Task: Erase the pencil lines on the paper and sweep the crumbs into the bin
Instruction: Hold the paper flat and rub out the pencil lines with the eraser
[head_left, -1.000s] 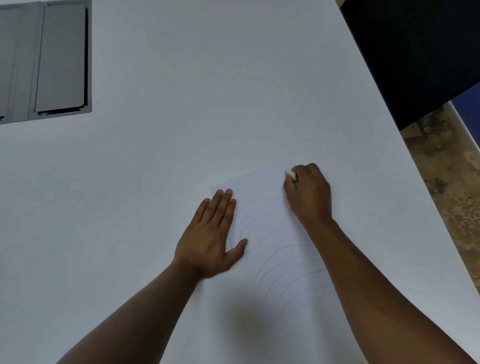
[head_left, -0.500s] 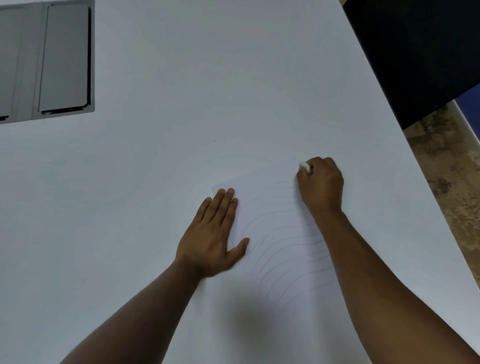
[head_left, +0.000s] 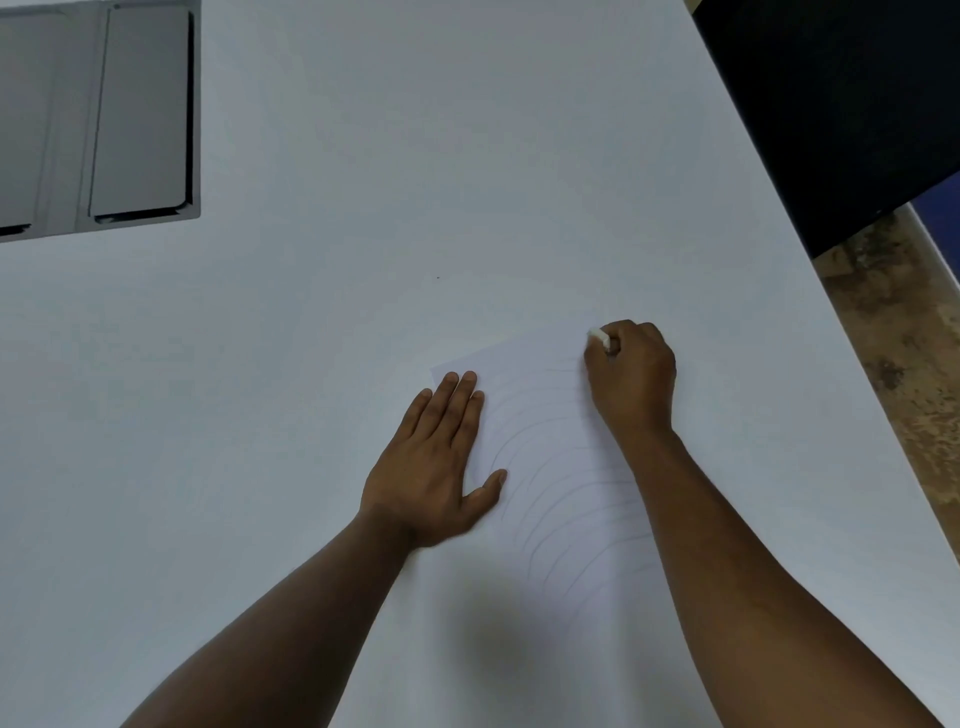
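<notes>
The left hand lies flat with fingers straight on the paper. The right hand pinches a white eraser near the paper's far edge.

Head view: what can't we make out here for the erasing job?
- Eraser: only a white tip shows; the right hand gripping it hides the rest.
- Paper: near part covered by both forearms, edges faint against the table.
- Left hand lies flat, hiding the sheet beneath.
- Crumbs: too small to see.
- Bin: none in frame.
</notes>
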